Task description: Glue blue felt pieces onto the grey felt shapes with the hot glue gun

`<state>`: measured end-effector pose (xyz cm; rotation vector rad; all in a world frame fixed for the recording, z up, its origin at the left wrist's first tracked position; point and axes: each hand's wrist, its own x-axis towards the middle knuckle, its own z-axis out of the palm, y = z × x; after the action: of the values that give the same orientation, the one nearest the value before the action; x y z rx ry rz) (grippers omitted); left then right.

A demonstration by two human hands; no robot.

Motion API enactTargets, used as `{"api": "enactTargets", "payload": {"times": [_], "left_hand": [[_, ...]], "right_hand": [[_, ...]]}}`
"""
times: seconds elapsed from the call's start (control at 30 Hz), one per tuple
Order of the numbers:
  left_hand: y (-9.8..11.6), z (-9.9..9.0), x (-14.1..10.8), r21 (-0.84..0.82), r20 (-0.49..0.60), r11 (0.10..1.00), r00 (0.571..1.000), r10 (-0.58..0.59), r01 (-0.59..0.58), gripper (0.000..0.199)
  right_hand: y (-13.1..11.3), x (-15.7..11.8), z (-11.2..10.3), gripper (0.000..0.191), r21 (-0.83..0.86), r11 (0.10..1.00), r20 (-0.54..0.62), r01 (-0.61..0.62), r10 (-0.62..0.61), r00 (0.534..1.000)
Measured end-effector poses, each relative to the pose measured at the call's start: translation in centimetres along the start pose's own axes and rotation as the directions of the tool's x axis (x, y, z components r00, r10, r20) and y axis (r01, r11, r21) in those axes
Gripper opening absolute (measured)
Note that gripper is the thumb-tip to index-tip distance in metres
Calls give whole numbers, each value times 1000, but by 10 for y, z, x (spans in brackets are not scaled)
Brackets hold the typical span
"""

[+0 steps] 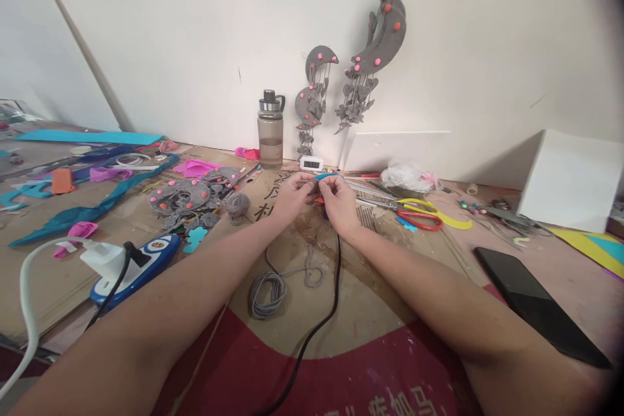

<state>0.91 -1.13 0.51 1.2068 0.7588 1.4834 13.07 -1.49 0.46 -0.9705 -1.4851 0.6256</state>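
My left hand [295,196] and my right hand [340,205] meet over the middle of the cardboard, fingertips pinched together. Between them shows the edge of a small blue felt-like piece [322,176], mostly hidden by the fingers. Grey yarn [268,296] lies loosely coiled below the hands, with a strand curling up toward them. A black cord [336,286] runs from under my right hand to the near edge; whatever it joins is largely covered. Left of my left hand sits a ball of grey yarn [238,207], beside grey felt shapes with pink dots [182,198].
Red-handled scissors [419,218] lie right of the hands, and a black phone [531,299] farther right. A water bottle [271,133] and small digital clock [311,164] stand at the back. Grey moon hangings [385,39] are on the white wall. A blue power strip [158,253] is left.
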Motion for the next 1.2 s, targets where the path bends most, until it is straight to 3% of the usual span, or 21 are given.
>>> {"api": "enactTargets", "payload": {"times": [0.37,0.63,0.77,0.83,0.87,0.97,1.0,1.03,1.1,1.2], "left_hand": [[4,-2,2,-43,40,998,998,40,-39,30],[7,-4,7,-108,-85,992,995,57,-66,25],[10,-15,15,-191,-154,977,986,70,-99,25],[11,-23,20,-245,-172,962,982,77,-118,24],[12,-27,22,-262,-191,956,978,82,-131,23],[10,-40,28,-274,-234,950,969,83,-148,19],[9,-45,29,-279,-241,948,967,84,-152,19],[8,-49,30,-286,-248,946,965,79,-151,18],[7,-56,32,-305,-234,942,970,71,-143,16],[5,-63,33,-316,-223,937,971,81,-151,14]], "right_hand": [[-8,0,-2,16,0,1000,8,-2,2,1000],[-8,-1,-2,16,-74,996,49,40,-36,998],[-17,-10,1,16,-169,971,153,170,-145,978],[-28,-18,2,18,-218,922,247,321,-266,932],[-34,-22,3,20,-228,878,320,420,-340,884],[-52,-31,1,25,-179,695,548,697,-517,657],[-56,-31,-1,26,-167,655,567,737,-548,615],[-60,-29,-3,26,-170,640,555,749,-566,609],[-61,-18,-11,28,-232,683,458,692,-551,697],[-55,7,-27,25,-434,781,267,448,-363,892]]}}
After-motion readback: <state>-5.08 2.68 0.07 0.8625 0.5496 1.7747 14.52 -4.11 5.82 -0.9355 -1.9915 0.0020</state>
